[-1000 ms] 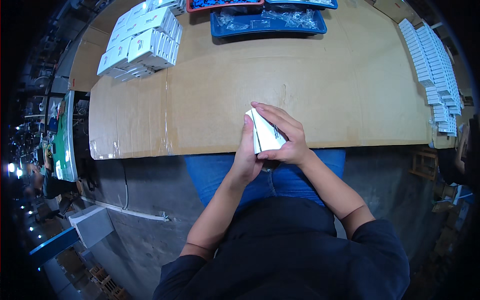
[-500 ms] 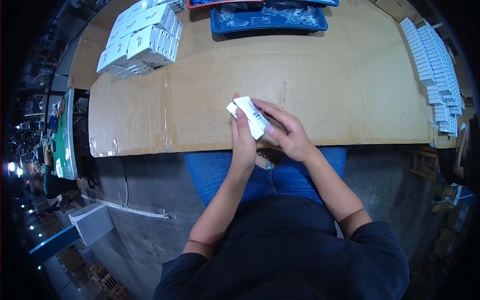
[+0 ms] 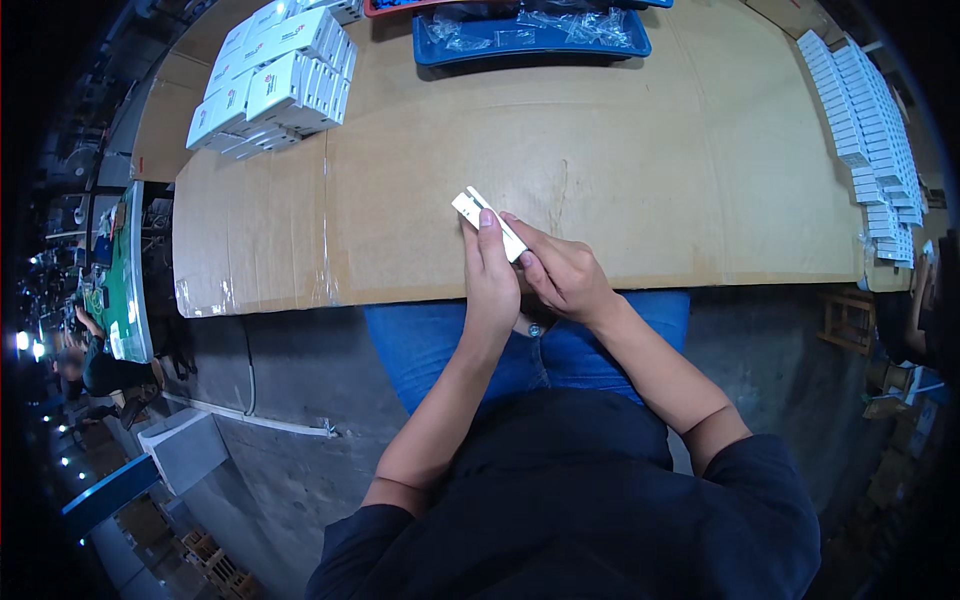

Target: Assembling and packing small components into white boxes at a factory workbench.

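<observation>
A small white box (image 3: 512, 246) is held between my two hands, above the near part of the cardboard-covered table (image 3: 420, 170). My left hand (image 3: 490, 275) grips it from the left, with the thumb lying across its upper face. At the box's lower right end, my right hand (image 3: 568, 280) closes on it with thumb and fingers. A narrow side of the box faces up, and a dark slit shows near its far end. My fingers hide part of it.
Stacked white boxes (image 3: 275, 85) stand at the far left. A blue tray (image 3: 530, 57) holding clear plastic pieces sits at the back, beside part of a red tray (image 3: 395, 8). Tall stacks of small white boxes (image 3: 868, 140) line the right edge. Another person (image 3: 105, 365) is at the left.
The white box has turned in my hands, so a narrow side now faces up instead of a broad printed one. My right hand's fingers have drawn in closer around its lower end.
</observation>
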`<action>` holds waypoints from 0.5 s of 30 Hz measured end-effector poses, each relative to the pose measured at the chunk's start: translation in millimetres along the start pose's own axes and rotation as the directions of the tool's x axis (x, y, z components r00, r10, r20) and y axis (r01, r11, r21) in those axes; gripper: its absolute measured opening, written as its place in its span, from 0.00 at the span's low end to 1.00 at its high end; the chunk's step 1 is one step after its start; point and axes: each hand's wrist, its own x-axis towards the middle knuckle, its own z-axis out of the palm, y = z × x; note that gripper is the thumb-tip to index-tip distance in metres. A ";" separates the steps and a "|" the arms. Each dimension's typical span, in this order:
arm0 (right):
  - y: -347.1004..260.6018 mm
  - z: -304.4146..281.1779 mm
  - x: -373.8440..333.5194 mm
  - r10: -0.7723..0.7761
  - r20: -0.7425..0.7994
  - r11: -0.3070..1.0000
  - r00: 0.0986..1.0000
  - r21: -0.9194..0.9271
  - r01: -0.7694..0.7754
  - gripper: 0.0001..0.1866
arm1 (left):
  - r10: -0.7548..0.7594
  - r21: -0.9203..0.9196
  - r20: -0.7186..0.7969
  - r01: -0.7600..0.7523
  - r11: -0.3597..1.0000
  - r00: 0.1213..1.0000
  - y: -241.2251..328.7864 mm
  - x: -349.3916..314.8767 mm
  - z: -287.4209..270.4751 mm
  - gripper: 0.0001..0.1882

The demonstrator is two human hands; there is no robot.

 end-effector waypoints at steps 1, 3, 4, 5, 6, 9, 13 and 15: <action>0.6 0.4 -0.6 -0.015 0.006 1.000 1.000 -0.026 0.015 0.23 | 0.032 -0.009 -0.033 -0.032 0.999 0.999 -4.2 1.4 1.4 0.25; 2.3 3.1 -1.6 -0.032 0.013 0.998 0.999 -0.051 0.033 0.22 | 0.065 -0.016 -0.068 -0.066 0.998 0.996 -5.3 1.5 2.6 0.24; 3.4 5.5 -2.3 -0.065 -0.010 0.995 0.998 -0.070 0.064 0.22 | 0.037 -0.045 -0.066 -0.040 0.998 0.997 -2.8 -0.3 2.9 0.23; 4.5 7.2 -2.4 -0.098 -0.032 0.991 0.995 -0.090 0.095 0.22 | 0.010 -0.073 -0.063 -0.014 0.997 0.998 -1.5 -1.0 2.7 0.23; 3.6 6.9 -3.5 -0.093 -0.030 0.992 0.995 -0.091 0.090 0.22 | 0.004 -0.074 -0.063 -0.009 0.997 0.998 -2.3 -1.4 2.6 0.23; 3.6 7.5 -5.8 -0.072 0.007 0.993 0.997 -0.094 0.072 0.22 | 0.031 -0.126 -0.054 -0.038 0.991 0.998 -4.2 -0.8 2.3 0.21; 1.8 11.8 -9.4 -0.063 0.006 0.991 0.998 -0.121 0.063 0.22 | -0.027 -0.160 -0.076 0.014 0.987 0.997 -8.1 -1.9 -3.4 0.25; -1.6 10.8 -6.6 -0.037 0.028 0.994 0.999 -0.101 0.040 0.22 | -0.026 -0.149 -0.066 0.016 0.989 0.998 -10.7 1.8 -10.2 0.25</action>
